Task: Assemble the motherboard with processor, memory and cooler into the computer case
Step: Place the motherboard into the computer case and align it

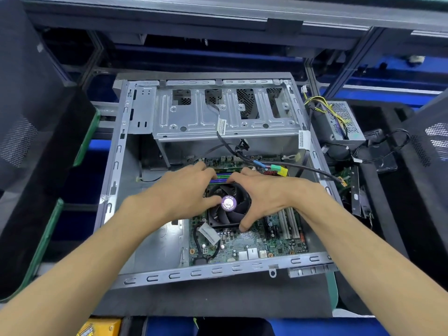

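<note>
2 hands are on the job, and I read them from left to right. My left hand (186,190) sits on the left side of the black square cooler fan with the purple round hub label (229,204); its thumb lies across the fan's left edge near the hub and its fingers curl over the far-left corner, toward the blue and green memory sticks (224,177) just behind. My right hand (269,197) mirrors it on the right side, fingers hooked over the far edge and thumb reaching down past the near-right corner onto the green motherboard (254,243). So both hands grasp the cooler between them, and neither is nearer; it sits dead centre of the grip.

That board already lies flat inside the grey steel computer case (116,166), which rests on its side with the opening up. The board's long axis runs left to right, along the near rail of the case, and its right part fills the lower right of the bay.

I judge the coming move to be a small slide or press to seat the board, steered through the cooler. A black cable with green and yellow connectors (278,169) hangs just beyond my right fingers and could snag.
</note>
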Available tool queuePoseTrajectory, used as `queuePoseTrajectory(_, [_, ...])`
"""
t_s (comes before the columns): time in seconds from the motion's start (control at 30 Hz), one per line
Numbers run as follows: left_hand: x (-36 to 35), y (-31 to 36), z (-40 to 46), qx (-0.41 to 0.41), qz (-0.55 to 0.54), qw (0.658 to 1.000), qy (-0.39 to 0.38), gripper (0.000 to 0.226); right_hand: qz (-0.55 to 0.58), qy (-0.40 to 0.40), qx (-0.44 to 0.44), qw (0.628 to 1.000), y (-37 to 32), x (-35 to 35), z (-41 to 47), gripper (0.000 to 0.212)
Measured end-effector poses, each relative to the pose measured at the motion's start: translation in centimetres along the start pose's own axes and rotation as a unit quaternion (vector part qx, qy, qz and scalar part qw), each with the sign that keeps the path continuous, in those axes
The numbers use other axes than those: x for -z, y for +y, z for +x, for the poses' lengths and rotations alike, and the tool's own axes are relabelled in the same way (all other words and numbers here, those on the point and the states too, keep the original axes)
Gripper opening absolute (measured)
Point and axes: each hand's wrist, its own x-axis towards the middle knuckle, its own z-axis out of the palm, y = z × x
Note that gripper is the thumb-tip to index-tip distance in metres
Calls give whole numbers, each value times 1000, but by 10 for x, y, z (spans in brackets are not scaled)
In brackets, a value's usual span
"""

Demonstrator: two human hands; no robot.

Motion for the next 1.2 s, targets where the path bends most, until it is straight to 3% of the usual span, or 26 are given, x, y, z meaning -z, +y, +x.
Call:
queuePoseTrajectory(0.07, [1, -3, -3, 59, -31, 997, 38, 49, 21, 5, 3, 1000, 1, 0, 0, 117])
queuePoseTrajectory(0.13, [7, -6, -2, 143, -191, 967, 87, 40, 42, 10, 3, 999, 2, 0, -1, 115])
queuePoseTrajectory(0.17, [11, -8, -1, 182, -314, 925, 110, 36, 47, 11, 2, 999, 2, 0, -1, 115])
queuePoseTrajectory(0.2, [16, -11, 1, 211, -444, 862, 124, 36, 50, 12, 0, 999, 2, 0, -1, 114])
queuePoseTrajectory(0.27, [24, -12, 2, 218, -672, 697, 123, 42, 49, 16, -1, 999, 2, 0, 0, 114])
queuePoseTrajectory(0.33, [25, -7, 1, 186, -813, 536, 128, 45, 45, 14, -2, 999, 1, -2, 0, 116])
queuePoseTrajectory(0.37, [25, -3, 2, 180, -839, 494, 141, 44, 44, 12, -3, 999, 1, -3, 0, 117])
queuePoseTrajectory(0.43, [25, 3, 7, 186, -845, 473, 167, 39, 42, 17, -3, 999, 1, -5, 1, 117])
queuePoseTrajectory(0.73, [37, 1, 35, 190, -804, 542, 155, 39, 7, 38, -27, 999, 0, 4, 8, 119])
queuePoseTrajectory(0.8, [37, -3, 40, 187, -786, 570, 150, 39, -10, 41, -33, 999, -2, 4, 10, 126])
queuePoseTrajectory(0.87, [37, -11, 42, 180, -733, 643, 130, 39, -46, 60, -24, 997, -5, 1, 13, 130])
queuePoseTrajectory(0.97, [37, -27, 36, 121, -561, 816, 72, 33, -45, 85, 3, 995, -5, -2, 16, 121])
queuePoseTrajectory(1.03, [32, -32, 30, 40, -436, 898, 25, 16, -14, 86, 6, 996, -3, -3, 17, 110])
queuePoseTrajectory(1.07, [28, -32, 28, 4, -384, 923, 2, 11, -6, 91, 8, 996, -2, -2, 17, 103])
queuePoseTrajectory(1.2, [9, -30, 27, -73, -230, 970, -17, 56, 3, 104, 38, 994, -4, 0, 17, 94])
